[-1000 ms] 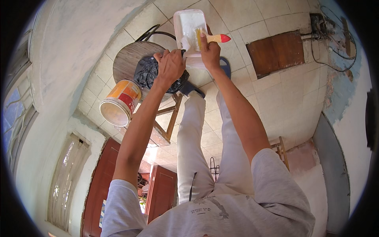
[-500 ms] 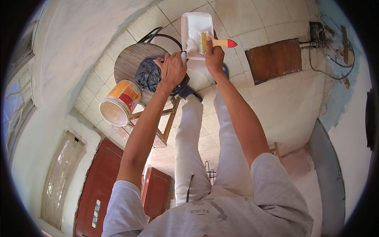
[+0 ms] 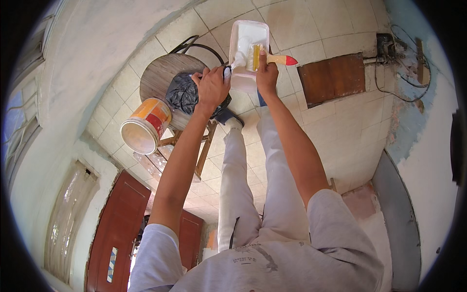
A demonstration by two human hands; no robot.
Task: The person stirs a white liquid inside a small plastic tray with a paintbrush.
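My right hand (image 3: 267,78) is closed on a paintbrush (image 3: 277,59) and on the edge of a pale paint tray (image 3: 234,80). The thumb presses the brush, which has a yellow band and a red-tipped wooden handle; its bristles lie over the tray. White paint (image 3: 249,31) covers part of the tray's inside. My left hand (image 3: 212,88) grips a black plastic bag (image 3: 182,92) on a round stool (image 3: 158,73). Beside its thumb, a white, paint-coated piece (image 3: 239,60) reaches into the tray; whether it belongs to the bag I cannot tell.
An orange and red bucket (image 3: 154,117) lies tipped at the stool's near left. A black cable or hose (image 3: 189,45) loops behind the stool. To the right, a brown panel (image 3: 331,78) is set among the floor tiles, with loose cables (image 3: 413,97) by the wall.
The tray, with the brush and my right hand, has shifted slightly right and nearer. My left hand stays on the bag.
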